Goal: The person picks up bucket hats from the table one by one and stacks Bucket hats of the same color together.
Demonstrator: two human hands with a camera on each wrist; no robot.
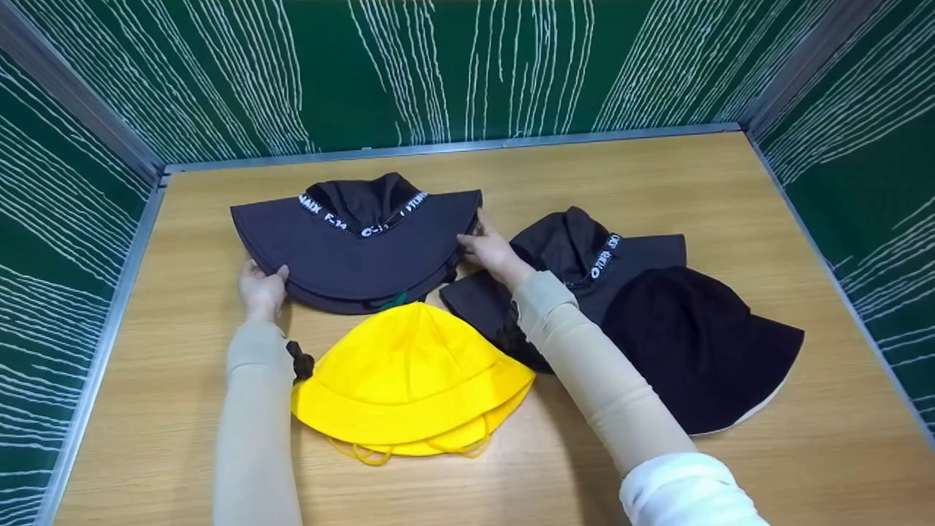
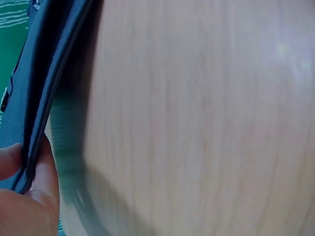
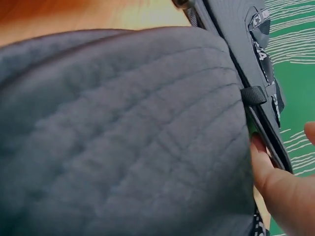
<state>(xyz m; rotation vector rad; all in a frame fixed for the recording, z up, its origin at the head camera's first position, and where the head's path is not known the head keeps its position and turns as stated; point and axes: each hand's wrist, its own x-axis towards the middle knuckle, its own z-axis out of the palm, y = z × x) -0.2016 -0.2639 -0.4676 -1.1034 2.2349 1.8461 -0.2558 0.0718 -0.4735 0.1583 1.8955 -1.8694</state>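
A dark grey wide-brimmed hat (image 1: 350, 263) is folded, its white-lettered inner band showing along the top. My left hand (image 1: 261, 291) pinches the left side of its brim; in the left wrist view thumb and fingers (image 2: 47, 172) lie on either side of the layered brim edge. At the brim's right side my right hand (image 1: 498, 254) grips the edge, with a finger behind it in the right wrist view. A second dark grey hat (image 1: 646, 256) with a lettered band lies below the right forearm and fills much of the right wrist view.
A yellow hat (image 1: 402, 369) with thin yellow cords lies between the forearms. The black hat (image 1: 694, 343) on the right overlaps the second grey one. Green panels (image 1: 453, 73) with white streaks wall the wooden table (image 1: 146, 438) at the back and sides.
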